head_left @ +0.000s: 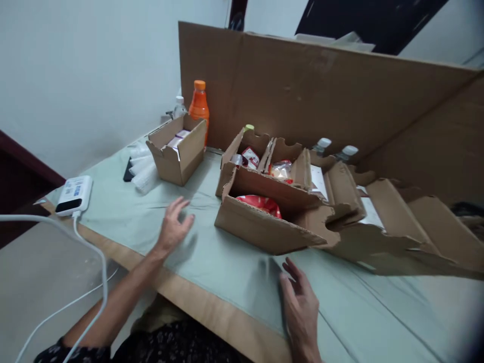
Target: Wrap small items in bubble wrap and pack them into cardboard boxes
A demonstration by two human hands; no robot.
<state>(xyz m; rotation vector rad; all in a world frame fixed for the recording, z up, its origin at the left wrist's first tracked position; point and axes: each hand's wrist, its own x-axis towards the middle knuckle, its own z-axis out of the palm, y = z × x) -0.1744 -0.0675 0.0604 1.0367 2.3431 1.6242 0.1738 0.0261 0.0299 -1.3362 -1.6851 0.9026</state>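
My left hand (174, 225) hovers just above the pale green cloth (234, 262) on the table, fingers spread and holding nothing. My right hand (299, 302) lies near the table's front edge, fingers stretched out, empty. Between and beyond them sits an open cardboard box (264, 222) with a red packet (260, 203) inside. Behind it stand further open cardboard boxes (276, 156) holding small packets. My right hand is closest to the front box's near wall.
A small open carton (177, 148) with white boxes stands at the back left beside an orange bottle (199, 105). A white power bank (74, 194) with a cable lies at the left corner. A tall cardboard sheet (321, 96) walls the back. Flattened cartons (408, 237) spread to the right.
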